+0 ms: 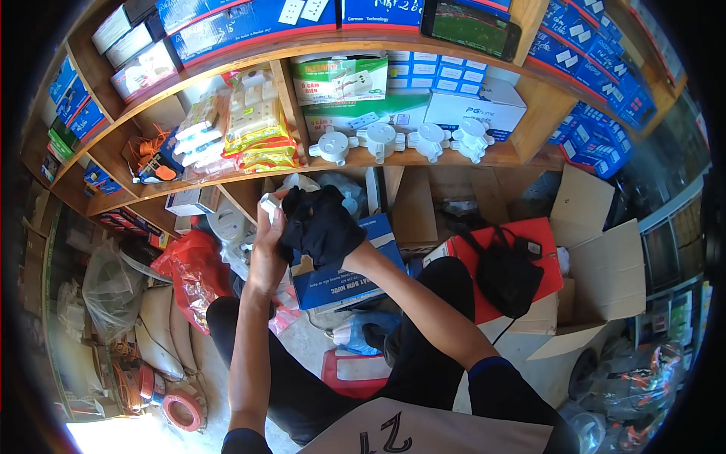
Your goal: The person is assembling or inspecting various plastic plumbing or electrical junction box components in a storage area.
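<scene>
We see bare forearms, both sleeves dark navy and short, ending above the elbow with a thin blue trim on the right sleeve (490, 365). Left sleeve (243, 439) barely shows at the lower edge. Black trousers (423, 356) cover both legs. A white bib (423, 435) with black markings sits on the chest.

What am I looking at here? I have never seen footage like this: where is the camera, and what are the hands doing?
A camera worn on a person's head looks down with a fisheye lens, so straight edges bend. The forearms rising from below are the person's own. The left hand holds a small white part; the right hand is hidden inside a black cloth that it grips. Behind are wooden shelves with white round junction boxes and blue cartons. A blue box lies below the hands.
</scene>
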A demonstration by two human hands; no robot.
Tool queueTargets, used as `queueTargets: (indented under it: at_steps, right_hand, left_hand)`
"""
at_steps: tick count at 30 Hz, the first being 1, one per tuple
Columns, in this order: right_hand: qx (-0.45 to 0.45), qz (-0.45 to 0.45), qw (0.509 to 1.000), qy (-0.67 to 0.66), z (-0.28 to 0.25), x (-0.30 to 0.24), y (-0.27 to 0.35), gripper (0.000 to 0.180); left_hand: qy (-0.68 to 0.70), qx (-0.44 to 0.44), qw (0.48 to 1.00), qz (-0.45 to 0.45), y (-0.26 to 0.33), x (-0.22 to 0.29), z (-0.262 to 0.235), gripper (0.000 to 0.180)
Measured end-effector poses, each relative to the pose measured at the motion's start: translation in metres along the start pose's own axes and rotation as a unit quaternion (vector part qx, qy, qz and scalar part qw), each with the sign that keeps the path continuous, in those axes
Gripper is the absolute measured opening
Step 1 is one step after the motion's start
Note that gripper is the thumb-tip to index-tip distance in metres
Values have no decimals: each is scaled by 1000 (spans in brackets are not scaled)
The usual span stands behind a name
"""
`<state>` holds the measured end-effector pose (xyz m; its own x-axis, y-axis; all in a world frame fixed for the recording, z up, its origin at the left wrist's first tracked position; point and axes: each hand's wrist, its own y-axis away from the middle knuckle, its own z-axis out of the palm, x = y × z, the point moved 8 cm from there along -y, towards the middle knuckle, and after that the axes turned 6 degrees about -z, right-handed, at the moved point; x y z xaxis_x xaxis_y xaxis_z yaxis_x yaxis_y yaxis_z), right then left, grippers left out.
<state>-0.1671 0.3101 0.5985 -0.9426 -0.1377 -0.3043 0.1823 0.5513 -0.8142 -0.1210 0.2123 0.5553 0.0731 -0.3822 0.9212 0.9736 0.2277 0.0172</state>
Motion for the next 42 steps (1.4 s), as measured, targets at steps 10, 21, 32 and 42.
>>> queueTargets:
  at_steps: [10, 21, 32, 42]
  right_hand:
    - [-18, 23, 999, 35, -8, -11, 8, 46]
    - [-134, 71, 988, -26, 7, 12, 18, 19]
    - [-102, -40, 992, 62, 3, 13, 17, 21]
    - [29, 45, 998, 18, -3, 25, 31, 32]
  left_hand:
    - [118, 28, 992, -14, 2, -12, 6, 47]
    - [-275, -34, 961, 17, 23, 15, -2, 45]
    - [-336, -97, 930, 111, 15, 15, 4, 58]
    - [-376, 78, 910, 160, 10, 25, 6, 98]
